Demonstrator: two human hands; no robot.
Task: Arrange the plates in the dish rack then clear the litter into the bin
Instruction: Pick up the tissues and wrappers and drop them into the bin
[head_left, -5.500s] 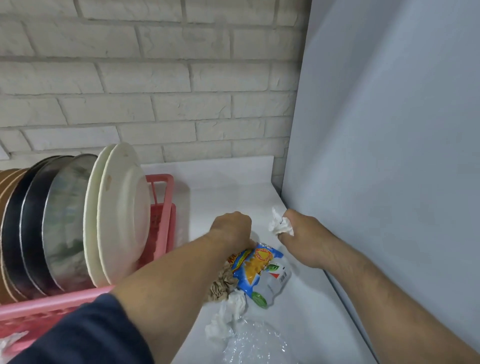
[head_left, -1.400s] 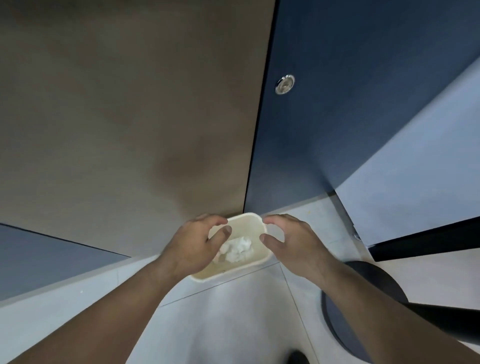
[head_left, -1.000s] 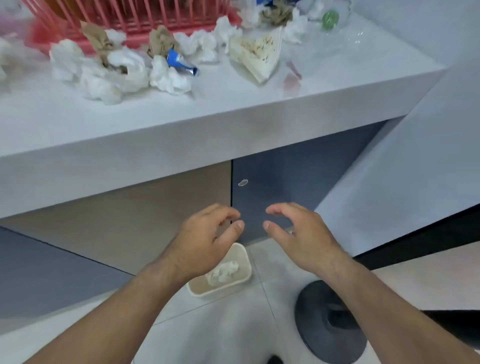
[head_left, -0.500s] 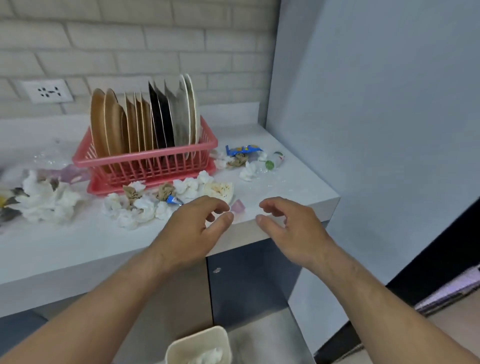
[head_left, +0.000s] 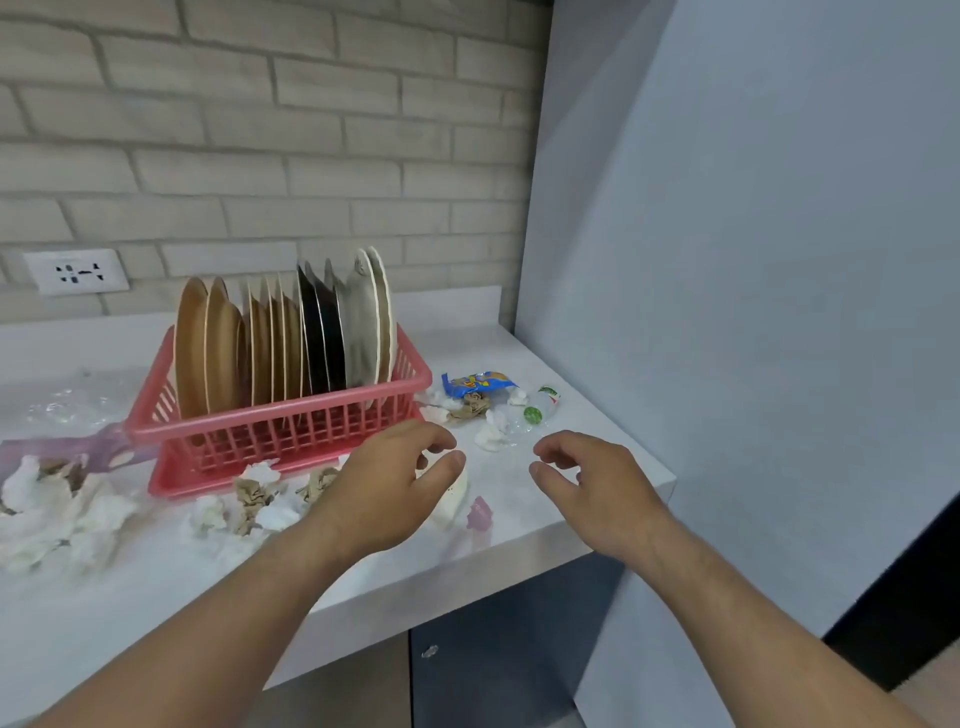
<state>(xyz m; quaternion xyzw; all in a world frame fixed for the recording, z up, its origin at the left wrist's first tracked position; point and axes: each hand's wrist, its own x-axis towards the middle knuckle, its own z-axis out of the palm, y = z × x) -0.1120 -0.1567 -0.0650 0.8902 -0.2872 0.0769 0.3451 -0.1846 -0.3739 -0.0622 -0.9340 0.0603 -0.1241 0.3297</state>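
Plates (head_left: 280, 332) are noted standing on edge, packed in a row, in the pink dish rack (head_left: 280, 423); this part is judged done. Much litter lies on the surface (head_left: 519, 543): crumpled tissues (head_left: 52, 506) at the left and in front of the rack, and a blue snack wrapper (head_left: 478, 383) and a small bottle (head_left: 543, 405) to its right. The bin is not in view. The left hand (head_left: 395, 483) and right hand (head_left: 592, 483) are held over the front edge, fingers loosely curled, nothing held. Clearing is judged largely outstanding.

Plates (head_left: 280, 338) upright in rack (head_left: 283, 422), litter (head_left: 249, 501) around
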